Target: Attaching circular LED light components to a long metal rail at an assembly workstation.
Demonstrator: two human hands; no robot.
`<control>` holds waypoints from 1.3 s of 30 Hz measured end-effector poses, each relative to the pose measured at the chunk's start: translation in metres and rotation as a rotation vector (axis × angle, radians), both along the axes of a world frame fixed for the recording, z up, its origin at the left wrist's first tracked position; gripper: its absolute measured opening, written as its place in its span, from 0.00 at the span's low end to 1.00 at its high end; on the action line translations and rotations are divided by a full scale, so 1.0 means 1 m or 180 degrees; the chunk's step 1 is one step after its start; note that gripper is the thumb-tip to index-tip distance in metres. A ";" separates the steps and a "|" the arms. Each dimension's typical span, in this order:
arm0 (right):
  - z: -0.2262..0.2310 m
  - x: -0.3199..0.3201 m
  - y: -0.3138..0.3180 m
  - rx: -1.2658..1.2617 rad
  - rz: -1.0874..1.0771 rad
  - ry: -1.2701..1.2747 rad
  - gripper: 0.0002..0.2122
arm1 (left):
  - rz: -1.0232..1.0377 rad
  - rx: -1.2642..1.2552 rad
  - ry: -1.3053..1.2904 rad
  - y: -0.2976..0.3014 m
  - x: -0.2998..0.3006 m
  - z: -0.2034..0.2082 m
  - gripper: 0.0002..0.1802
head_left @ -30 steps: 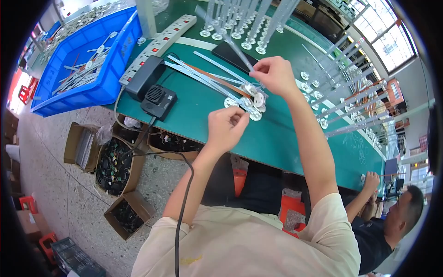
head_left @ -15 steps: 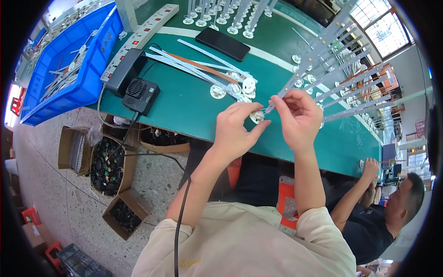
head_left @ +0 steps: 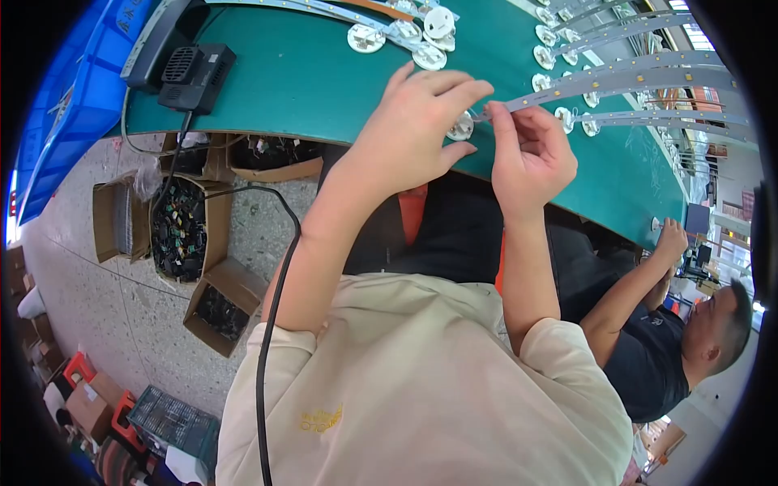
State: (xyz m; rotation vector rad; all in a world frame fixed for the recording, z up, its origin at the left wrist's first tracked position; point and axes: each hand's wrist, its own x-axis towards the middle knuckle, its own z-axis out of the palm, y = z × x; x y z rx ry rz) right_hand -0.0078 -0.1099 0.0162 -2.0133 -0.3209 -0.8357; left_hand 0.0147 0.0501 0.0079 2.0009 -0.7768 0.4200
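My left hand [head_left: 409,125] curves around a small white round base [head_left: 460,128], its thumb below and its fingers above; the grip is partly hidden. Close by on the right, my right hand [head_left: 531,150] pinches the near end of a long LED strip [head_left: 600,83] between thumb and forefinger. That strip runs up to the right, with small yellowish LEDs along it. The strip's end and the base are nearly together, with thin wire-like bits between them; whether they are joined is too small to tell.
Loose white discs [head_left: 366,38] and strips lie on the green table [head_left: 308,81]. Several upright strips on white bases [head_left: 545,57] stand at right. At left are a black adapter [head_left: 197,77], a blue bin [head_left: 93,81] and floor cartons [head_left: 180,231]. A co-worker [head_left: 640,348] sits at right.
The view has tilted down, so the table sits higher in it. My left fingers have lifted and arched more over the base. The strip in my right hand now leans flatter to the right.
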 end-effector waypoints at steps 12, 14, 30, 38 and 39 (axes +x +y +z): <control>-0.008 0.000 0.009 0.0954 -0.0201 0.0189 0.07 | 0.0873 -0.0108 -0.0238 -0.011 -0.011 -0.012 0.17; -0.008 0.002 0.008 0.0994 -0.0201 0.0281 0.07 | 0.0827 -0.0185 -0.0215 -0.010 -0.011 -0.013 0.15; 0.001 -0.005 0.005 0.1192 -0.0033 0.0833 0.06 | 0.0839 -0.0164 -0.0082 -0.009 -0.011 -0.013 0.14; -0.007 -0.004 0.010 0.1240 -0.0144 0.0406 0.07 | 0.0728 -0.0082 -0.0188 -0.009 -0.009 -0.015 0.10; -0.007 -0.005 0.011 0.1236 -0.0149 0.0406 0.07 | 0.0724 -0.0086 -0.0186 -0.010 -0.009 -0.015 0.10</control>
